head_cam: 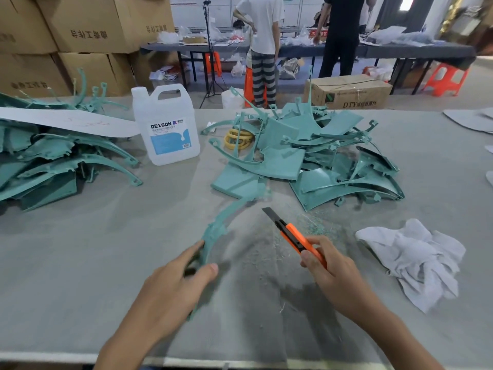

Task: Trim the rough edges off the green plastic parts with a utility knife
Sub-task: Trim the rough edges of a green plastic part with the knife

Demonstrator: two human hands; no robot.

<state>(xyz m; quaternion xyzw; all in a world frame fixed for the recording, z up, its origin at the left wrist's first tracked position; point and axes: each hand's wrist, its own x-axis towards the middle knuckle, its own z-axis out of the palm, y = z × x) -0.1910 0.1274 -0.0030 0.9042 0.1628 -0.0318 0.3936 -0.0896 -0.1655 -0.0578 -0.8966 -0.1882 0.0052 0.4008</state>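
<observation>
My left hand (176,287) grips the near end of a long curved green plastic part (224,222), blurred, that arcs up toward the heap. My right hand (328,265) holds an orange utility knife (293,236) with its black blade extended and pointing up-left, a short way to the right of the part and not touching it. A heap of green plastic parts (306,153) lies at the centre right of the grey table (80,263). A second stack of green parts (53,158) lies at the far left.
A clear plastic jug (165,126) stands between the two piles. Yellow rings (237,138) lie behind the heap. A crumpled grey rag (416,255) sits at the right. Green shavings (314,225) litter the table. Two people stand at a far table beside cardboard boxes.
</observation>
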